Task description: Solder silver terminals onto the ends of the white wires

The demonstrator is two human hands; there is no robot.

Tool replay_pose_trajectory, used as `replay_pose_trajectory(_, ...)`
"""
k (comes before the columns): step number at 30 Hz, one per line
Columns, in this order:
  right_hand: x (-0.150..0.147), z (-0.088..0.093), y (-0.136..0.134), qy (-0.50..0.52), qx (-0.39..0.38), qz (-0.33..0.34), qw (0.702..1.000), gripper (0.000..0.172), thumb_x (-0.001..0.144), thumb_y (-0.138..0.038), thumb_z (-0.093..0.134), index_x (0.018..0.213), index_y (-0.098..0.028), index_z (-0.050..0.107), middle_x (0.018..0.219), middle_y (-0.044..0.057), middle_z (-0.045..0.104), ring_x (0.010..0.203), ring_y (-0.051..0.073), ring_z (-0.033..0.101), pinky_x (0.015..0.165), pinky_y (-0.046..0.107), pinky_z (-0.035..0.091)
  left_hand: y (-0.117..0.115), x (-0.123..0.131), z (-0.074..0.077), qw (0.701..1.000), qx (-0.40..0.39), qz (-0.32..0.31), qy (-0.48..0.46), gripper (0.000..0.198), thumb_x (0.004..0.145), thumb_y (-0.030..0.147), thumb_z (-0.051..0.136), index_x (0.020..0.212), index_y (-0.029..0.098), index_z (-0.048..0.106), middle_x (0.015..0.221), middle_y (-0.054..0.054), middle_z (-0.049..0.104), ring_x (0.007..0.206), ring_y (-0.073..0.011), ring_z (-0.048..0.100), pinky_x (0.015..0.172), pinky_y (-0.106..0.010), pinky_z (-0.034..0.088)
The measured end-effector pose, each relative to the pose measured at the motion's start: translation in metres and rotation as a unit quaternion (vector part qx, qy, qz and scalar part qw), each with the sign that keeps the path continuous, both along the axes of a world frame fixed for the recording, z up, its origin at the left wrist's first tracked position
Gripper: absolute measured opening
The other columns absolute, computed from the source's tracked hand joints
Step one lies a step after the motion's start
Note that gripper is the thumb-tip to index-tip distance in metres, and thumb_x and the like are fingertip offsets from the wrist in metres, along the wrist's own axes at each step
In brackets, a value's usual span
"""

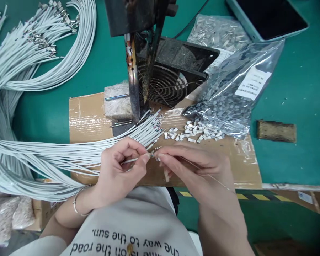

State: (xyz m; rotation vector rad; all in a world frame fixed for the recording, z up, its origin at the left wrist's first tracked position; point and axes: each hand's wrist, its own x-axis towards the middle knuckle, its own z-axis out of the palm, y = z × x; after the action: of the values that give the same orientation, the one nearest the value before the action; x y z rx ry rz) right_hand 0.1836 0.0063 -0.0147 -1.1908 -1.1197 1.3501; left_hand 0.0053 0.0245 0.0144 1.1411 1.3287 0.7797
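My left hand point(125, 165) pinches a white cable point(130, 160) close to its tip, between thumb and forefinger. My right hand point(192, 167) is closed, its thumb and forefinger meeting the cable's end. A thin metallic wire point(216, 179) runs through the right hand's grip and over toward the wrist. Something small and silvery shows under the right fingertips; its shape is mostly hidden. Just beyond both hands lies a bundle of white cables point(77, 151) with stripped, coloured ends. Loose small metal connectors point(194, 131) are scattered to the right of those ends, on the cardboard point(88, 117).
A soldering fixture with a stained metal bar point(132, 78) stands beyond the cables, before a black fan point(162, 83). Bags of connectors point(224, 99) lie to the right, beside a brown sponge-like block point(276, 131). A device with a dark screen point(269, 17) sits behind. More cables point(80, 53) are coiled left.
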Motion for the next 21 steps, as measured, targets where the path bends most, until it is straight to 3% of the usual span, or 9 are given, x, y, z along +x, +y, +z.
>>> replay_pose_trajectory(5,-0.003,-0.005,-0.005,0.043,-0.063,-0.094,0.993,0.019,0.091,-0.015,0.078,0.088,-0.030,0.087,0.078,-0.001,0.077,0.052,0.009,0.064,0.047,0.022,0.058,-0.001,-0.005,-0.003,0.999,-0.019,0.029,-0.029,0.011,0.089,0.017,0.071,0.079,0.018,0.067,0.053,0.007,0.052,0.043,-0.0044,0.031,0.038,-0.017,0.019)
replay_pose_trajectory(12,-0.016,-0.007,-0.008,0.059,-0.030,-0.073,0.995,0.030,0.089,-0.007,0.076,0.094,-0.034,0.088,0.075,-0.002,0.075,0.055,0.009,0.065,0.049,0.020,0.059,0.000,-0.008,0.000,0.995,-0.057,0.031,-0.075,0.012,0.091,0.020,0.073,0.080,0.018,0.068,0.054,0.006,0.053,0.045,-0.0049,0.034,0.041,-0.017,0.024)
replay_pose_trajectory(21,-0.020,-0.008,-0.011,0.068,-0.009,-0.062,0.996,0.032,0.088,-0.006,0.077,0.097,-0.035,0.088,0.074,-0.003,0.075,0.053,0.008,0.067,0.048,0.018,0.059,-0.002,-0.006,-0.001,0.993,-0.074,0.043,-0.083,0.013,0.092,0.018,0.073,0.079,0.018,0.068,0.054,0.007,0.052,0.046,-0.0040,0.030,0.041,-0.015,0.022)
